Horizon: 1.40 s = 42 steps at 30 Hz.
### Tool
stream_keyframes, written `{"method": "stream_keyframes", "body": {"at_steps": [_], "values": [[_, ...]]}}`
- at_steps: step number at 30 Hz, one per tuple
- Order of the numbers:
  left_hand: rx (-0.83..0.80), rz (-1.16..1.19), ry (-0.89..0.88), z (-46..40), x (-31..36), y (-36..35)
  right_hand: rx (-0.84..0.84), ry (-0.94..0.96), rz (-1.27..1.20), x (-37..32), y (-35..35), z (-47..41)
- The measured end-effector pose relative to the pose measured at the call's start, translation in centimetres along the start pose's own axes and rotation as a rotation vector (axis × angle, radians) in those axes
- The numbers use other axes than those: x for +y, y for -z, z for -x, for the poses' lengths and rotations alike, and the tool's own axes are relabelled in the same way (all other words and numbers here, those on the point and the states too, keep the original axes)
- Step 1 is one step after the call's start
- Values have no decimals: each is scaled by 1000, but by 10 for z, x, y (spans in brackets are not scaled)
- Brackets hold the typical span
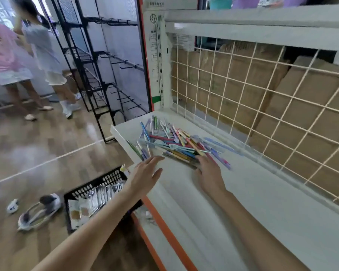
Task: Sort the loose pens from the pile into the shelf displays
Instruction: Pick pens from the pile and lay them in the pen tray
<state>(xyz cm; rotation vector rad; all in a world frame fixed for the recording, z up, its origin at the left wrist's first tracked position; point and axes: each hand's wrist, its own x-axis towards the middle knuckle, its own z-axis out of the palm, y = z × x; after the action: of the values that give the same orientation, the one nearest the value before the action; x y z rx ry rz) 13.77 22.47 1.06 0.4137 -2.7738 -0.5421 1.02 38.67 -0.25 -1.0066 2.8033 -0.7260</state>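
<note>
A pile of loose pens [176, 141] in blue, pink, green and yellow lies at the far left end of the white shelf [262, 202]. My left hand [147, 173] hovers at the shelf's front edge with fingers straight, its fingertips near the pens at the pile's left side. My right hand [208, 173] rests at the pile's near edge, its fingertips on a small bundle of pens [182, 156]; whether the fingers curl round any pen is hidden by the back of the hand.
A white wire grid [262, 98] backs the shelf, with cardboard boxes behind it. A black crate [94, 196] of packets sits on the wooden floor below left, beside a shoe [39, 212]. Black hook racks [106, 75] stand further left, and two people stand beyond them.
</note>
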Motion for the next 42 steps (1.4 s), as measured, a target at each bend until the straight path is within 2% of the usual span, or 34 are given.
{"method": "stream_keyframes", "body": {"at_steps": [9, 14, 19, 22, 26, 35, 42], "values": [[-81, 16, -68, -68, -41, -30, 37, -44, 210, 8, -11, -39], [-99, 14, -142, -86, -52, -31, 53, -111, 127, 2, -12, -45], [-200, 35, -210, -99, -61, -29, 52, -215, 0, -5, -10, -43], [-184, 72, -294, -97, -66, -28, 113, -284, -128, -8, -7, -38], [-173, 296, -246, -91, -64, -20, 198, -326, -268, -15, -5, -32], [-192, 911, 62, -86, -40, -7, 372, -401, -494, -30, 0, -4], [-197, 1244, 87, -76, -18, 2, 508, -489, -726, -42, 11, 33]]}}
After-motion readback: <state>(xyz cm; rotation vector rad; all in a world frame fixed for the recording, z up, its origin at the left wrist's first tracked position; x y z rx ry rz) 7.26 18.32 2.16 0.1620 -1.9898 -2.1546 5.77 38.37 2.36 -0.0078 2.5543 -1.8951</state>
